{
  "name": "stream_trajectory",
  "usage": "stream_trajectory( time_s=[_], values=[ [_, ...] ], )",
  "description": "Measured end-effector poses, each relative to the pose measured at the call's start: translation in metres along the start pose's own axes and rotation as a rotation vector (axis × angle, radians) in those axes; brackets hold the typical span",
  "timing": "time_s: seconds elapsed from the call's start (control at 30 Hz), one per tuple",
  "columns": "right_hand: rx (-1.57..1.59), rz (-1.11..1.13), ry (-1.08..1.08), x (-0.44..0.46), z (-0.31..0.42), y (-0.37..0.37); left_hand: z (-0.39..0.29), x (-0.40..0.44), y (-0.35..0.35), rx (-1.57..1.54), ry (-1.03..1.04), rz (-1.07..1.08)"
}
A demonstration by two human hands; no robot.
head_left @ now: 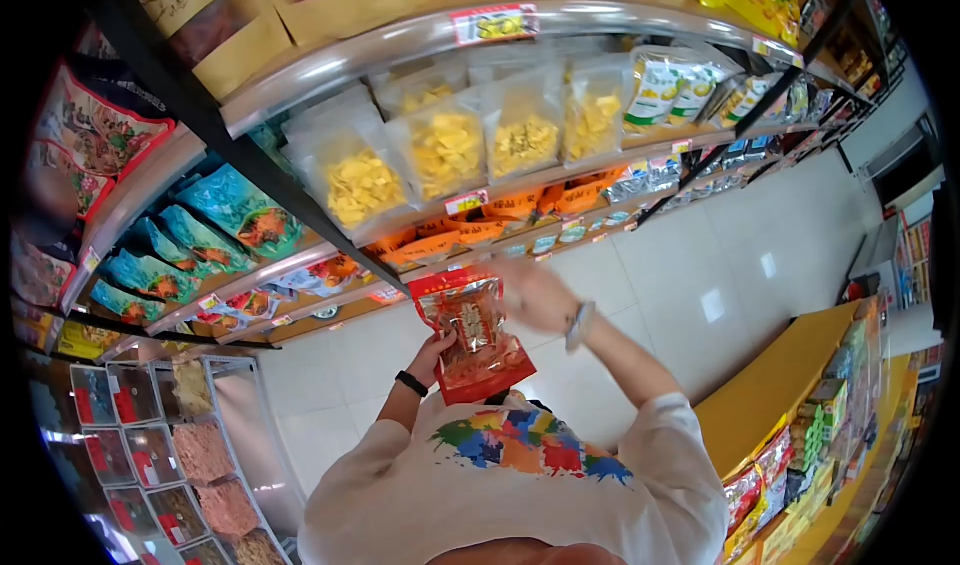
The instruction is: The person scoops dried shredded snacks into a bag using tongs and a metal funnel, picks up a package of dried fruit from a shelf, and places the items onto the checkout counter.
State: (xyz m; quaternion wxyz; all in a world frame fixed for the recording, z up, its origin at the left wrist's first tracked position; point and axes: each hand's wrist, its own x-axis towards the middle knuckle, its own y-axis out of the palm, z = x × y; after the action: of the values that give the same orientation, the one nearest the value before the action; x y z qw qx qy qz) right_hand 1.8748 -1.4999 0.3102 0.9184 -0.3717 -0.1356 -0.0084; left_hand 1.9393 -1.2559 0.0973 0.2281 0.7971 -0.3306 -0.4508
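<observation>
A red snack bag with a clear window and a gold label is held up in front of my chest. My left hand, with a black band on the wrist, grips its left edge, the thumb lying on the front. Beside the bag's upper right edge is my right hand, a pale bracelet at its wrist. Motion smears its fingers, so whether they touch the bag is unclear. Past the bag, orange packets lie on a lower shelf, below clear bags of yellow chips.
Shelves with a metal-edged rail curve across the front. Teal packets sit at the left. A rack of clear bins stands lower left, and a yellow display stand is at the right. Pale floor tiles lie between.
</observation>
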Motion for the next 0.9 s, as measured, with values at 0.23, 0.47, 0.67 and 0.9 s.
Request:
stream_trajectory(
  time_s=[0.23, 0.47, 0.67, 0.9],
  values=[
    [-0.670, -0.417, -0.288, 0.218, -0.047, -0.028, -0.126, -0.011, -0.022, 0.814, 0.638, 0.147],
    [-0.661, -0.057, -0.150, 0.246, -0.037, -0.043, -0.232, -0.017, -0.022, 1.021, 0.770, 0.197],
    [-0.683, -0.229, -0.263, 0.232, 0.004, -0.076, -0.238, -0.011, -0.032, 1.093, 0.754, 0.274],
    [-0.578, -0.592, -0.216, 0.163, 0.057, -0.109, -0.223, 0.006, -0.037, 1.084, 0.515, 0.381]
  ],
)
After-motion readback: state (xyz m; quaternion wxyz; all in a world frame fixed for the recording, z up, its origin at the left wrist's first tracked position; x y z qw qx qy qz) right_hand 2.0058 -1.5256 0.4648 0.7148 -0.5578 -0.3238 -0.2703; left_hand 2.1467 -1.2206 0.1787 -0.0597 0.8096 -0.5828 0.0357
